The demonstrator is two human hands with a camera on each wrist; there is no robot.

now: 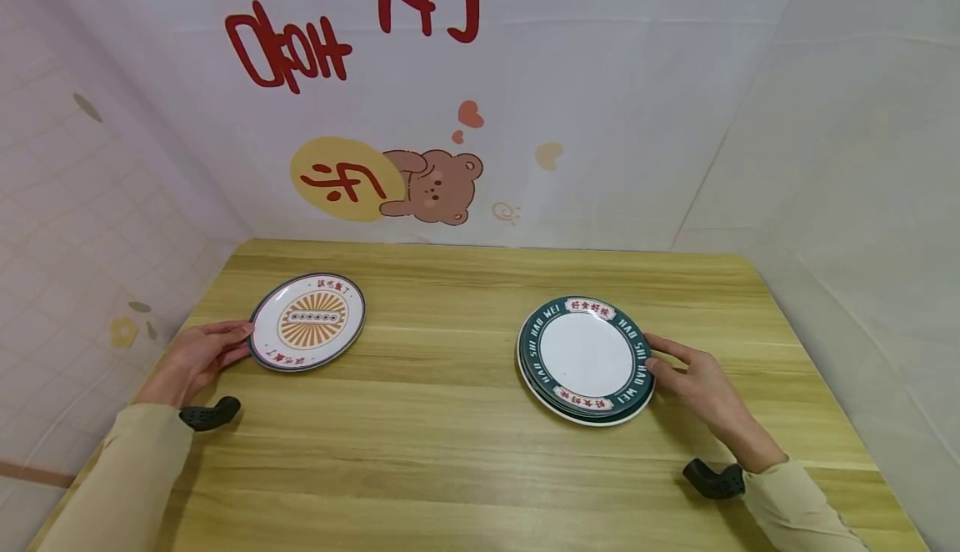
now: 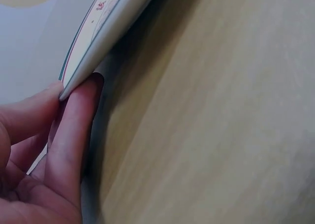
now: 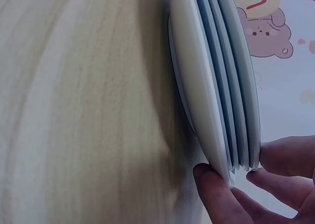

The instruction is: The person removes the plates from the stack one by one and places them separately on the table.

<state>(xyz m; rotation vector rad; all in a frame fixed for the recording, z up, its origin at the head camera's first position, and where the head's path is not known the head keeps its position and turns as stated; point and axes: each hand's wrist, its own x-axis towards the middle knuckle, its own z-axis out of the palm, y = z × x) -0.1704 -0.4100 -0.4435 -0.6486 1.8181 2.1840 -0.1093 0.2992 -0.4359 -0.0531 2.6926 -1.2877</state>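
You're gripping dishware at both ends of the table [image 1: 435,419], so the step in hand looks like two-sided plate handling: your left hand [image 1: 197,358] is pinching the rim of the sunburst plate [image 1: 309,320] over on the left, and your right hand [image 1: 703,387] is grasping the edge of the green-rimmed stack [image 1: 587,356] right of centre. Plate and stack are sitting well apart. Next move probably calls for keeping both pinches firm and both loads level, the right especially, since several plates are riding on a wider bottom one and could slide. Pose: your arms are reaching in from the lower corners, spread wide, hands turning inward. On the left, your thumb is pressing the rim's upper face while a finger is supporting it underneath; on the right, your thumb is bearing on the top plate's edge and a fingertip is hooking below the bottom plate. Shadow is showing under both rims, but you can't tell here whether either base is clearing the wood.
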